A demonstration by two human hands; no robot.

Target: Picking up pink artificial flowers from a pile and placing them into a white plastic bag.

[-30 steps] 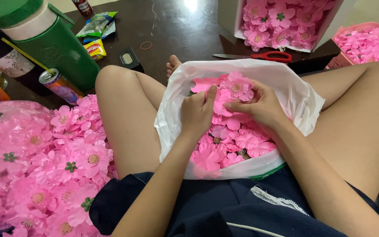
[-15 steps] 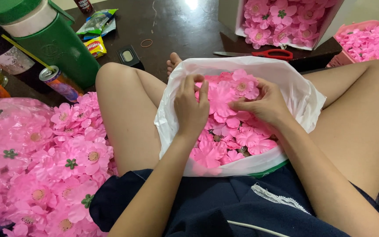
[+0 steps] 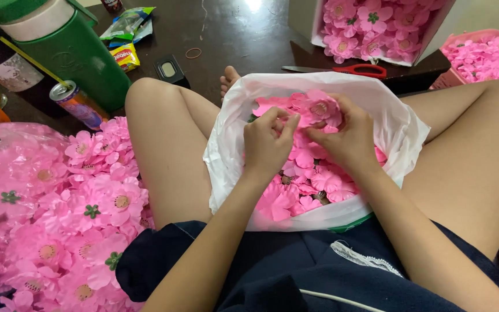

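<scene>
Both hands have risen from the petals: left hand and right hand now pinch one pink flower together, at twelve o'clock inside the white bag

A home floor used for craft work. Heaps of pink fabric flowers surround bare legs. A green plastic jug and red-handled scissors lie nearby.

Bag of flowers in lap, flower heap left, scissors behind, boxed flowers beyond
</scene>
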